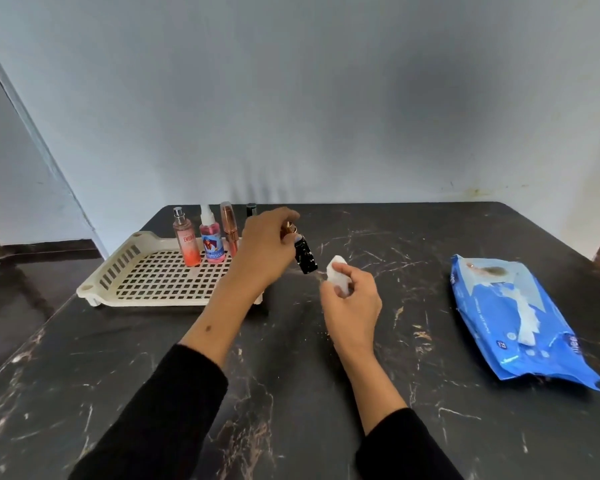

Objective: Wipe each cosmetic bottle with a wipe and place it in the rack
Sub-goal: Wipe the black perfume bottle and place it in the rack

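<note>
1. The left hand (262,251) is clamped on the gold cap end of a small black bottle (305,259), which hangs tilted in the air above the desk (291,393), just off the rack's 3 o'clock edge. Held only by the top, the bottle could swing or slip out of the fingers; if the cap is loose, the body might drop onto the desk.

2. The right hand (350,306) is closed around a bunched white wipe (337,277), just at 4 o'clock of the bottle and not touching it. With the wipe wadded so small, it may clean only one side, leaving the speckled marks on the rest.

3. In the cream rack (146,271) three bottles stand upright along its 12 o'clock wall: a peach spray (187,240), a pink spray (211,242) and a rose-gold tube (230,233). A dark bottle (251,209) shows behind the left hand; whether it is in the rack I cannot tell. Setting the black bottle in beside them risks knocking the tall, narrow ones over.

4. The rack floor is open lattice, so a small base could sit crooked and tip.

5. The blue wipe pack (520,320) lies well apart at 3 o'clock with a wipe (527,317) hanging out of its opening; left exposed, that sheet would likely dry.
</note>
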